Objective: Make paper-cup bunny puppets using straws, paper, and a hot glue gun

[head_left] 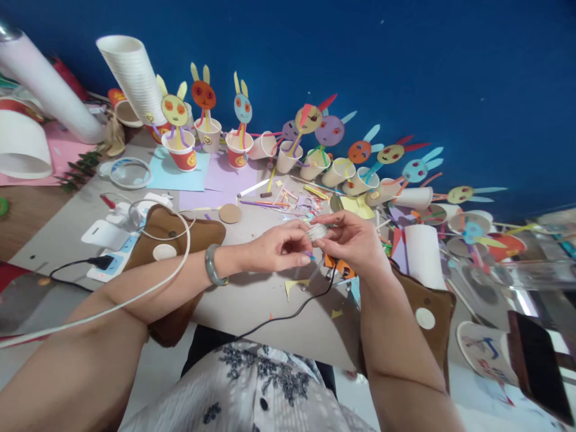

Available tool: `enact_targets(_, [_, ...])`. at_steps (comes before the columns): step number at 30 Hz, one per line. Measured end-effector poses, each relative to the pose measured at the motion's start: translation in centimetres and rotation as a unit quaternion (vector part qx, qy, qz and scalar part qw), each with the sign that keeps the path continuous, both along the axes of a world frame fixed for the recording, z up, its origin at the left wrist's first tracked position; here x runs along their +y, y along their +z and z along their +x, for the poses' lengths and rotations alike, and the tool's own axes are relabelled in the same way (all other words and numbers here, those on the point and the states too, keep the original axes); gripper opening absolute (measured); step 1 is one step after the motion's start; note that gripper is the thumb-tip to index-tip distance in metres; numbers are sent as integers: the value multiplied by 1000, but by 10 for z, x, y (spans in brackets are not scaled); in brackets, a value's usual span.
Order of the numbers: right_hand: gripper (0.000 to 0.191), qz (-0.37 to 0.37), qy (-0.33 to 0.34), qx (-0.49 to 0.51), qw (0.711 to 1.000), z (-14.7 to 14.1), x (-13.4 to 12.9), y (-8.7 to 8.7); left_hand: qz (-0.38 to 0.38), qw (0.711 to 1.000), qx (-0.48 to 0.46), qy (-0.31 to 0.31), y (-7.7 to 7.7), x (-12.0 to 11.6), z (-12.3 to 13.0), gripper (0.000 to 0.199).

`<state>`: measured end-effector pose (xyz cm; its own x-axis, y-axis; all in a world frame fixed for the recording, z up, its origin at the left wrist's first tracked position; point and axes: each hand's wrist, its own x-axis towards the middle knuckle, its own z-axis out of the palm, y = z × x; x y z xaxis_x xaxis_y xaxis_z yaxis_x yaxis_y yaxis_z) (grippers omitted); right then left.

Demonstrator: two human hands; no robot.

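My right hand [353, 241] pinches a small roll of clear tape [317, 232] between thumb and fingers above the table. Close on its left, my left hand [288, 246] has thumb and fingers drawn together at the roll's edge; a tiny blue and purple piece shows at its fingertips, too small to name. Beyond the hands lie colourful paper scraps [310, 203]. A row of paper cups holds paper rabbit figures, among them a blue-faced one [243, 108] and an orange-faced one [204, 95].
A power strip [117, 259] with plugs and a white cable lies at the left. A black cable [288, 318] crosses the front of the table [256, 300]. Stacked cups [130, 72] lean at the back left. Brown cushions lie under both forearms. A phone [537, 366] is at the right.
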<state>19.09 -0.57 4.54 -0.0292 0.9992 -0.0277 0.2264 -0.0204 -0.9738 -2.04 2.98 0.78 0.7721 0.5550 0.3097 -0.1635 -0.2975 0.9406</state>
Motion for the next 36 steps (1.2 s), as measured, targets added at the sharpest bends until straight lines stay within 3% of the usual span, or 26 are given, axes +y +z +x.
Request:
enact_targets(13, [24, -55, 30, -21, 998, 5, 5, -8, -13, 1000, 7, -15, -2, -1, 3, 19])
enact_targets(21, [26, -68, 31, -15, 997, 7, 5, -6, -112, 993, 6, -30, 2, 3, 1, 23])
enact_targets(29, [38, -80, 54, -24, 995, 7, 5, -4, -22, 999, 24, -22, 3, 3, 0, 15])
enact_targets(36, [34, -90, 70, -44, 992, 11, 7, -9, -20, 998, 43, -35, 0, 3, -1, 16])
